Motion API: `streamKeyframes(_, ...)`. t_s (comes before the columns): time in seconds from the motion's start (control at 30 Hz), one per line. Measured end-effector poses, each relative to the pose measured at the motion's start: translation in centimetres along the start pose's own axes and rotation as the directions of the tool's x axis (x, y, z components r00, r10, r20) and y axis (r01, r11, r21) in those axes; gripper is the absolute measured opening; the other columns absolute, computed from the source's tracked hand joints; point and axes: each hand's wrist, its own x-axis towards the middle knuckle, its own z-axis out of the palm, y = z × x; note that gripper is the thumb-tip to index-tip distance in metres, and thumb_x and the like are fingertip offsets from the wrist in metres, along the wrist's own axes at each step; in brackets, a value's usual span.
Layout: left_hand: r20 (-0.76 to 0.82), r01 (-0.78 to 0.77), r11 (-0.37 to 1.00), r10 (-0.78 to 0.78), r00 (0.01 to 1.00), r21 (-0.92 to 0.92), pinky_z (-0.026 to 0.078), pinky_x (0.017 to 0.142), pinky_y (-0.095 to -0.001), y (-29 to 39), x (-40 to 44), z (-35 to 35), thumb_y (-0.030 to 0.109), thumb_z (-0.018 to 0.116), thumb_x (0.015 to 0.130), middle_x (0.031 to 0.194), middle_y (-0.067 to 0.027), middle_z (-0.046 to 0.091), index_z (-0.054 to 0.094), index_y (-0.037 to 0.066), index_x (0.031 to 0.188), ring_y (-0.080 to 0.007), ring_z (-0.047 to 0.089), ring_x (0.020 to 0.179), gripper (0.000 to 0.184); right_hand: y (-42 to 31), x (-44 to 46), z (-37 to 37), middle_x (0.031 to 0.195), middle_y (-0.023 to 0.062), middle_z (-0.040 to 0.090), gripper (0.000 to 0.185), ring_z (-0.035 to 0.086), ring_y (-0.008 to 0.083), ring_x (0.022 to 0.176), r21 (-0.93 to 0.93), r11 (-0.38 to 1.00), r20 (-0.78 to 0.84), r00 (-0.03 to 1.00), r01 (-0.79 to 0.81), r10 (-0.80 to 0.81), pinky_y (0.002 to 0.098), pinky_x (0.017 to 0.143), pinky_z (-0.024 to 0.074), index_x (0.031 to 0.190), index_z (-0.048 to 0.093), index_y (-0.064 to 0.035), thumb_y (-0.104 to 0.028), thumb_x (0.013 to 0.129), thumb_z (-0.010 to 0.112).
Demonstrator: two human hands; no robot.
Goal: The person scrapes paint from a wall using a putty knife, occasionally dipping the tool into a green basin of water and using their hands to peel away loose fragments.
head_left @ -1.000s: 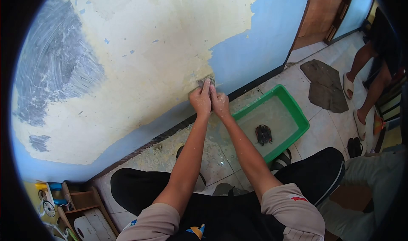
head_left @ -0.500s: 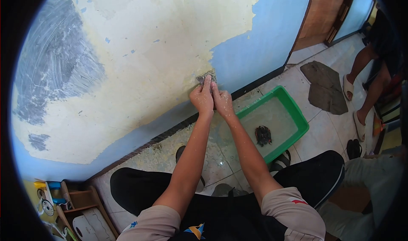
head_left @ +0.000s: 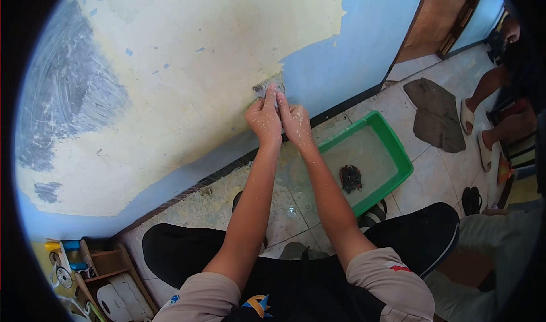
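Both my hands are together at the wall (head_left: 187, 94), at the border between the bare cream patch and the blue paint. My left hand (head_left: 265, 117) and my right hand (head_left: 294, 120) close round a scraper (head_left: 261, 87), whose flat blade touches the wall. The fingers hide its handle. Pale flecks stick to both hands and forearms. Right of my hands, a green basin (head_left: 405, 165) on the floor holds cloudy water and a dark object (head_left: 350, 178) that I cannot identify.
Paint scraps lie on the tiles (head_left: 227, 205) along the wall. A brown cloth (head_left: 437, 117) is beyond the basin. Another person's legs (head_left: 493, 89) are at the right, near black sandals (head_left: 471, 200). A wooden shelf (head_left: 108, 265) stands at the lower left.
My hands and the scraper have moved slightly up the wall and to the left. The other person's legs have shifted, and a hand of theirs now shows at the upper right.
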Motion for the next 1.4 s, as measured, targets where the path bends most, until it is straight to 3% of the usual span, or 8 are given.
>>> streamKeyframes(0.2,-0.016,0.087,0.985,-0.085,0.996,0.146,0.042,0.051,-0.0256,-3.2,-0.6,-1.6,0.023,0.077,0.088,0.067,0.0011,0.059,0.069,-0.001,0.073,-0.0065,0.048,0.056,0.029,4.6,-0.5,2.0,0.061,0.0277,0.060,0.079,0.064,0.0428,0.063,0.017,0.991,-0.032,0.990,-0.136,0.137,0.0492,0.067,0.0481,0.075,0.069,0.0068,-0.067,0.093,0.047)
streamKeyframes(0.37,0.013,0.080,0.996,-0.080,0.997,0.043,0.043,0.052,-0.0264,-1.2,-0.3,-0.8,0.026,0.078,0.087,0.066,0.0011,0.057,0.068,-0.001,0.074,-0.0070,0.049,0.057,0.032,2.8,-0.2,1.8,0.061,0.0271,0.060,0.083,0.063,0.0428,0.065,0.134,0.985,-0.005,0.994,-0.105,0.106,0.0500,0.067,0.0474,0.068,0.064,0.0086,-0.068,0.094,0.046)
streamKeyframes(0.57,0.073,0.134,0.990,-0.130,0.989,-0.045,0.044,0.053,-0.0261,3.6,-0.6,0.9,0.028,0.079,0.087,0.066,-0.0002,0.058,0.066,0.001,0.072,-0.0083,0.052,0.058,0.033,-1.1,0.2,-0.2,0.066,0.0291,0.062,0.082,0.066,0.0418,0.069,0.083,0.994,-0.008,0.997,-0.071,0.072,0.0492,0.068,0.0479,0.070,0.065,0.0099,-0.066,0.095,0.046)
streamKeyframes(0.77,0.044,0.168,0.983,-0.171,0.984,0.071,0.044,0.052,-0.0254,-1.8,-1.0,-0.6,0.027,0.078,0.088,0.069,-0.0004,0.060,0.069,-0.001,0.077,-0.0077,0.053,0.058,0.031,4.1,-0.2,0.3,0.068,0.0288,0.063,0.081,0.066,0.0413,0.070,-0.009,0.995,-0.026,0.995,-0.096,0.096,0.0472,0.071,0.0498,0.073,0.067,0.0098,-0.066,0.094,0.047)
streamKeyframes(1.03,0.035,0.162,0.985,-0.164,0.986,0.058,0.048,0.055,-0.0263,-1.0,-0.4,0.1,0.026,0.078,0.088,0.075,-0.0026,0.064,0.070,-0.002,0.080,-0.0091,0.056,0.061,0.030,2.4,0.1,-0.1,0.057,0.0236,0.059,0.082,0.063,0.0364,0.062,0.072,0.995,-0.011,0.997,-0.074,0.075,0.0480,0.067,0.0483,0.064,0.062,0.0090,-0.066,0.094,0.047)
streamKeyframes(1.13,0.087,0.127,0.992,-0.128,0.988,0.015,0.048,0.055,-0.0267,0.8,-0.5,1.0,0.027,0.078,0.087,0.073,-0.0023,0.063,0.069,-0.001,0.079,-0.0091,0.055,0.059,0.031,1.0,0.7,-0.8,0.055,0.0223,0.058,0.082,0.062,0.0351,0.060,0.079,0.995,-0.019,0.998,-0.058,0.060,0.0484,0.066,0.0481,0.063,0.061,0.0090,-0.065,0.095,0.046)
streamKeyframes(1.2,0.032,0.154,0.987,-0.152,0.988,-0.056,0.039,0.049,-0.0246,2.0,-0.6,2.1,0.022,0.080,0.086,0.062,0.0010,0.058,0.064,0.001,0.064,-0.0058,0.048,0.054,0.034,0.1,1.2,-1.2,0.056,0.0222,0.058,0.082,0.062,0.0348,0.060,0.075,0.996,-0.023,0.998,-0.057,0.059,0.0485,0.066,0.0483,0.063,0.061,0.0090,-0.065,0.095,0.046)
streamKeyframes(1.4,0.006,0.228,0.971,-0.228,0.974,-0.072,0.040,0.049,-0.0236,0.0,-1.9,1.6,0.022,0.080,0.086,0.064,0.0009,0.060,0.066,0.001,0.067,-0.0049,0.050,0.056,0.032,2.7,0.3,-1.4,0.071,0.0323,0.063,0.082,0.066,0.0467,0.075,-0.044,0.998,-0.063,0.997,-0.043,0.040,0.0530,0.073,0.0481,0.074,0.067,0.0103,-0.066,0.095,0.045)
